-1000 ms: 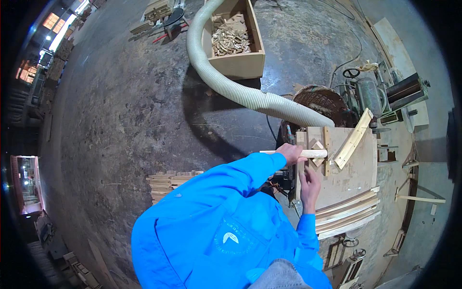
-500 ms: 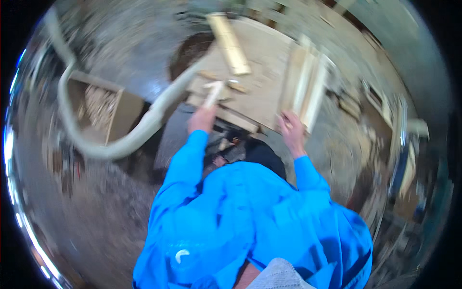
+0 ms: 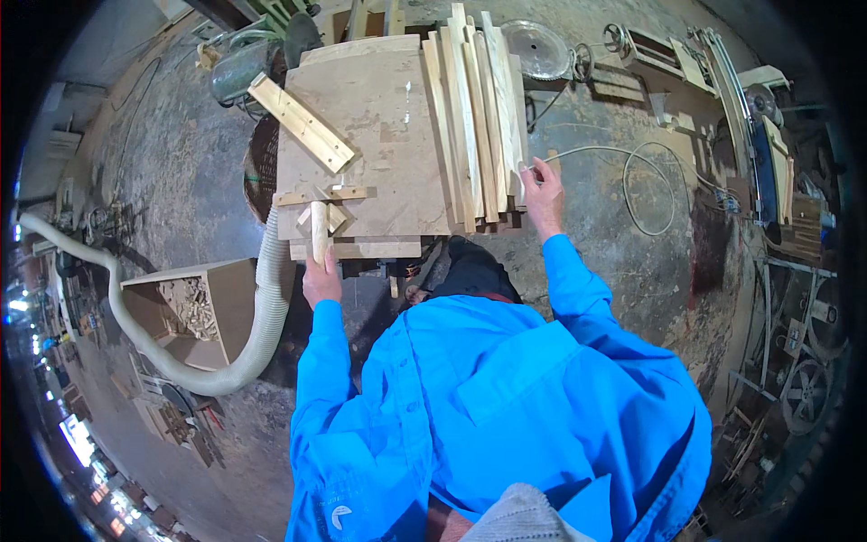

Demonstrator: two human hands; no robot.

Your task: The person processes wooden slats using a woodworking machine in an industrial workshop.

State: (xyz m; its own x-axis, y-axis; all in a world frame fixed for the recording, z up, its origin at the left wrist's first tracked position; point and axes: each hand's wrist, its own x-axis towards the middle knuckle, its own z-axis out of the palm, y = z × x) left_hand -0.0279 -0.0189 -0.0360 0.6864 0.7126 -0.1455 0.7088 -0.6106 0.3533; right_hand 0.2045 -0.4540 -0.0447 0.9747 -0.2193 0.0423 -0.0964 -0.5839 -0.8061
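Observation:
My left hand [image 3: 321,280] grips a short pale wooden piece [image 3: 320,226] at the near left of the worktop [image 3: 361,108], against small crossed wood blocks [image 3: 334,217]. My right hand [image 3: 544,194] is at the right edge of a stack of long wooden strips [image 3: 474,108], its curled fingers on the outermost strip near the stack's near end. A pale board with holes [image 3: 298,117] lies diagonally on the top's left side.
A ribbed hose [image 3: 237,370] curves around an open box of offcuts [image 3: 194,316] at left. A wicker basket [image 3: 259,172] sits beside the worktop. Green machinery [image 3: 235,81] stands beyond. A round saw blade [image 3: 533,50], coiled cable [image 3: 641,208] and more machinery are at right.
My view and body have swung rightward, bringing the worktop to upper centre. My right hand has moved out to the strip stack, while my left hand stays on the short piece.

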